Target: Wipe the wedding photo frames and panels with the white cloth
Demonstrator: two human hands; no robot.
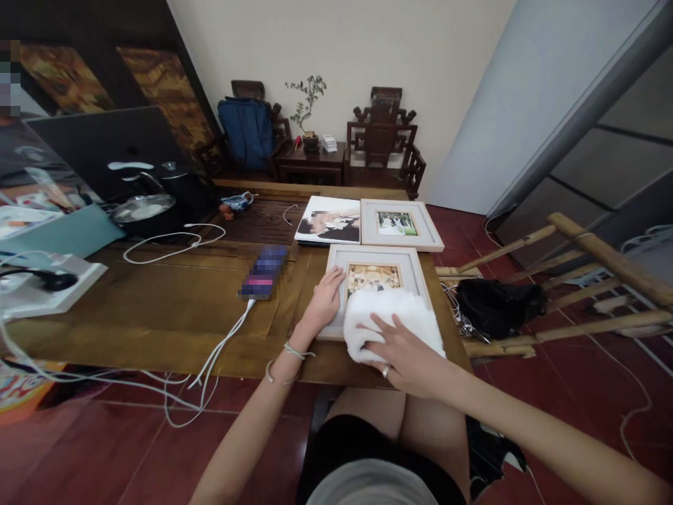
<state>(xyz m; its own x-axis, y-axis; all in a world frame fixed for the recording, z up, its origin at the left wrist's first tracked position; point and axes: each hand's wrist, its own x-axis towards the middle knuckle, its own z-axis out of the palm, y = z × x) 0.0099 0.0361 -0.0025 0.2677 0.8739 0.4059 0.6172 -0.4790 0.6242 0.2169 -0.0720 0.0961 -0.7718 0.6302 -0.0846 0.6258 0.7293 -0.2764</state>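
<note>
Item 1, nearest: right hand (404, 354), fingers spread and flat, palm pressing down on a white fluffy cloth (392, 319); nothing pinched, a ring on 1 finger. The cloth lies under and just beyond this hand, bunched thick, covering the near half of the frame.

Item 2: left hand (324, 301), open and flat, fingertips resting on the left border of the picture frame (376, 270), holding nothing, thin bracelets at the wrist. It sits just left of the cloth.

Item 3: the picture frame, lying flat on the wooden table (173, 301) under both hands, near the table's front edge. Pale wood border, white mat, small warm-toned photo at centre, partly hidden by the cloth.

Handling note: wiping likely goes best with the left hand kept firm on the border so the frame cannot slide, and with light, even pressure over the glass.

Item 4, beyond the hands: second pale frame (400, 224) and an unframed photo print (329, 221), side by side. Left of the left hand: a phone (264, 273) on a white cable (221, 351).
</note>
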